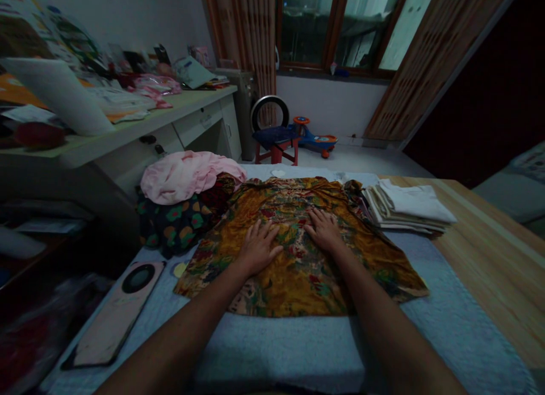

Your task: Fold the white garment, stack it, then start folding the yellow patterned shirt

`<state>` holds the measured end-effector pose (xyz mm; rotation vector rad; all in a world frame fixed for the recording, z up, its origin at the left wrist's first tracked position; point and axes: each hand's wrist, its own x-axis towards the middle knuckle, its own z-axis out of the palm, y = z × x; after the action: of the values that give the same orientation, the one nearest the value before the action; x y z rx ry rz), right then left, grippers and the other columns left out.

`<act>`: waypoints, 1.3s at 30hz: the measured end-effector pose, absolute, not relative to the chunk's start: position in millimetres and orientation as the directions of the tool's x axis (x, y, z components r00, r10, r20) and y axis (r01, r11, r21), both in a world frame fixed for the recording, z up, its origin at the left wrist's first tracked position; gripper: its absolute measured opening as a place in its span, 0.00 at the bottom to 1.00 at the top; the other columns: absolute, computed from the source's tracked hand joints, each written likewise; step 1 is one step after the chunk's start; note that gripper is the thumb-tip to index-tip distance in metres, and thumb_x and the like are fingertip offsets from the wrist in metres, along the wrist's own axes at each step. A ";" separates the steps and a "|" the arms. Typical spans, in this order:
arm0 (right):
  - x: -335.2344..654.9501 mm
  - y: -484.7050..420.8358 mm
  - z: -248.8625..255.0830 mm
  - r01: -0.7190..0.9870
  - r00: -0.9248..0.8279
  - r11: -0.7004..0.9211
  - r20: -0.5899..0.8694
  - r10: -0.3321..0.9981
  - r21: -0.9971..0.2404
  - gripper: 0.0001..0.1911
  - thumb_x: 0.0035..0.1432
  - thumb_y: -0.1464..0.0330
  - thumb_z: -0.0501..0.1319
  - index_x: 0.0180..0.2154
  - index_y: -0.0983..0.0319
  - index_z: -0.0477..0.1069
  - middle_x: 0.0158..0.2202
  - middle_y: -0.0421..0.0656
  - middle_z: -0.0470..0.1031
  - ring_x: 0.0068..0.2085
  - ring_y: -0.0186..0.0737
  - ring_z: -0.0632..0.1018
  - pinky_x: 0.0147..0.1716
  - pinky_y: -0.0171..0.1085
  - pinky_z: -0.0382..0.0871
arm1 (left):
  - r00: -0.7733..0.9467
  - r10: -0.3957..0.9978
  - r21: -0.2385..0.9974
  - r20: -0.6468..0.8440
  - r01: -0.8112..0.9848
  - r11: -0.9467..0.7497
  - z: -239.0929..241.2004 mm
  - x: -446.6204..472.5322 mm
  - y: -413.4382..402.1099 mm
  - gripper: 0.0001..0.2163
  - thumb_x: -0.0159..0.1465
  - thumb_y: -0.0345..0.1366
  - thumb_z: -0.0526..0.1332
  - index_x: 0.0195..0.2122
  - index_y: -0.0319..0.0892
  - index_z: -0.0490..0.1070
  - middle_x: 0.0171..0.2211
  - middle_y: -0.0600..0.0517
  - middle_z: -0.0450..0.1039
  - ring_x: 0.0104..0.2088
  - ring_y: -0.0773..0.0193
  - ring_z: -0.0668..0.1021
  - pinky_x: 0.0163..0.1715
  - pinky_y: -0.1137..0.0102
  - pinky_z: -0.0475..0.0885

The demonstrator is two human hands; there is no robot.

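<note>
Head view: patterned garment [293, 281] spread over middle of blue cloth [289, 349]. Left hand [258, 248] and right hand [326, 229] flat on it, fingers parted, pinching nothing. Best smoothed outward toward blue cloth's sides, light even pressure. Palms hidden; forearms [191, 322] cover bits of patterned garment; bunched fabric [353, 187] toward blue cloth's far right: cannot tell whose.

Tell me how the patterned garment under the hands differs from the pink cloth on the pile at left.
The patterned garment is spread out flat; the pink cloth is bunched up. The patterned garment is mustard with multicoloured motifs; the pink cloth looks plain. The left hand and right hand rest on the patterned garment; neither touches the pink cloth. Both are fabric.
</note>
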<state>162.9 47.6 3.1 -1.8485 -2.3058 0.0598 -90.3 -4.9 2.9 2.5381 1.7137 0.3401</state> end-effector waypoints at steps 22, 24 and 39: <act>163.9 -7.3 11.8 0.949 -0.255 0.288 0.220 0.941 -0.129 0.18 0.65 0.65 0.54 0.54 0.58 0.70 0.56 0.49 0.70 0.58 0.49 0.67 0.57 0.44 0.59 | 0.491 0.841 0.191 0.227 0.824 -0.533 9.8 -94.6 5.7 0.16 0.67 0.36 0.56 0.55 0.45 0.69 0.56 0.46 0.71 0.56 0.54 0.70 0.58 0.58 0.65; 171.7 -7.8 8.2 0.959 -0.222 0.253 0.215 0.951 -0.130 0.20 0.65 0.63 0.54 0.57 0.59 0.68 0.60 0.49 0.68 0.60 0.50 0.65 0.59 0.46 0.57 | 0.458 0.860 0.177 0.226 0.849 -0.498 6.2 -97.8 8.4 0.18 0.68 0.41 0.55 0.58 0.44 0.67 0.60 0.46 0.68 0.60 0.52 0.68 0.60 0.56 0.63; 221.7 -38.4 -4.4 0.982 -0.125 0.145 0.161 0.979 -0.124 0.28 0.68 0.58 0.49 0.64 0.63 0.59 0.68 0.51 0.57 0.67 0.49 0.58 0.64 0.48 0.50 | 0.437 0.853 0.187 0.287 0.847 -0.497 -5.9 -110.7 5.8 0.19 0.70 0.36 0.51 0.60 0.44 0.67 0.61 0.45 0.68 0.61 0.54 0.68 0.61 0.58 0.62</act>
<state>221.7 -38.4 -4.4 -1.9299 -2.2139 -0.0189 -110.7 5.8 -5.9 2.6498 1.5671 0.5429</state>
